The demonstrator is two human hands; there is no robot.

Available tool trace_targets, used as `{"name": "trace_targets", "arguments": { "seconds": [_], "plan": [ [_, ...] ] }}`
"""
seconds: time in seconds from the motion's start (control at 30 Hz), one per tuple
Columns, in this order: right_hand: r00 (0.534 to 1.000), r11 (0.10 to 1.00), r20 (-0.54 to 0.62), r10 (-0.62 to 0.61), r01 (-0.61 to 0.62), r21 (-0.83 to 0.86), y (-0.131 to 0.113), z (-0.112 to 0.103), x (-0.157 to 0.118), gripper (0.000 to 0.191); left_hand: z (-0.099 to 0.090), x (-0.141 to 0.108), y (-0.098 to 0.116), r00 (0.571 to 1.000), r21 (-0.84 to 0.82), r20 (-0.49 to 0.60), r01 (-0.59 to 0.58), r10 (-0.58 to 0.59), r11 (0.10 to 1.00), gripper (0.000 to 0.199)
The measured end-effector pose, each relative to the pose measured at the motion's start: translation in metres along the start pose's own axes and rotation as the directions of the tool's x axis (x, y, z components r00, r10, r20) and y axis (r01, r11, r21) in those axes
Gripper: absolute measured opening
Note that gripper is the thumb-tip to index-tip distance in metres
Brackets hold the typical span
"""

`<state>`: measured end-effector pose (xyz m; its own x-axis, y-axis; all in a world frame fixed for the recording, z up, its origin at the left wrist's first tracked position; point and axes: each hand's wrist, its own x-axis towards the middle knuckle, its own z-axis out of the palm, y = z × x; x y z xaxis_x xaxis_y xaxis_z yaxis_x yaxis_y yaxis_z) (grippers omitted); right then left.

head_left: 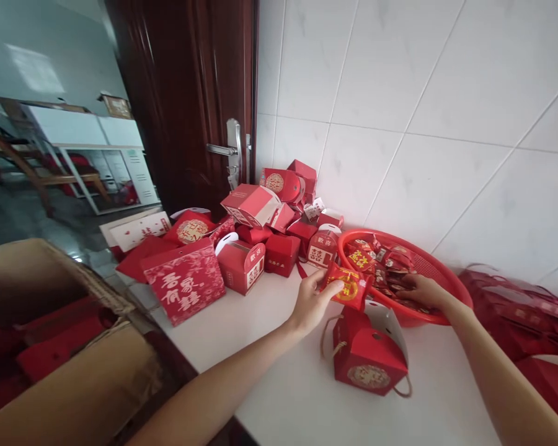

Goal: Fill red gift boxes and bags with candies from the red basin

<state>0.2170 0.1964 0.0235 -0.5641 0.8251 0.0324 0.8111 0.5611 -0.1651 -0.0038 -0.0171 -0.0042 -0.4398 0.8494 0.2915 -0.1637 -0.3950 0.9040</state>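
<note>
My left hand (310,302) is closed on a shiny red packet (346,286) with gold print, its thumb across the front. The packet is held up between the basket's near left rim and an open red gift box (369,353). That box has a round gold emblem, raised flaps and rope handles, and stands on the white table. Inside a red plastic basket (439,266), my right hand (423,292) reaches down among small red wrapped packets (395,257). Its fingers are bent together and partly hidden, so what they grip cannot be made out.
Many red gift boxes (283,254) pile up at the back against the tiled wall (400,74). A flat red bag (186,282) stands at the left edge. Left of the table is an open cardboard carton (93,378); red bags (521,303) lie at right. A brown door (186,93) stands behind.
</note>
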Motion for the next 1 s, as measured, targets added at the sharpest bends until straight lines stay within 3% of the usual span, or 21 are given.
{"name": "trace_targets", "arguments": {
  "seconds": [0.23,0.33,0.5,0.67,1.0],
  "plan": [
    [0.997,0.998,0.063,0.054,-0.056,0.025,0.001,-0.002,-0.003,0.024,0.0,-0.002,0.006,0.999,0.018,0.027,0.017,-0.018,1.0,0.025],
    [0.993,0.993,-0.02,0.117,-0.117,-0.006,-0.005,-0.002,-0.003,0.016,-0.002,-0.003,0.007,0.998,0.06,0.055,0.004,-0.008,0.998,0.023],
    [0.971,0.974,-0.11,0.213,-0.202,0.105,-0.004,0.003,0.001,0.015,-0.006,-0.006,0.008,0.996,0.083,0.087,-0.001,-0.006,0.997,0.02],
    [0.963,0.966,-0.16,0.216,-0.187,0.177,-0.004,0.005,0.002,0.012,-0.009,-0.005,0.005,0.996,0.101,0.092,0.003,-0.012,0.995,0.024],
    [0.925,0.922,-0.3,0.235,-0.115,0.371,-0.011,0.0,0.0,0.025,-0.012,-0.002,0.008,0.997,0.097,0.074,0.007,-0.014,0.995,0.024]
  ]
}}
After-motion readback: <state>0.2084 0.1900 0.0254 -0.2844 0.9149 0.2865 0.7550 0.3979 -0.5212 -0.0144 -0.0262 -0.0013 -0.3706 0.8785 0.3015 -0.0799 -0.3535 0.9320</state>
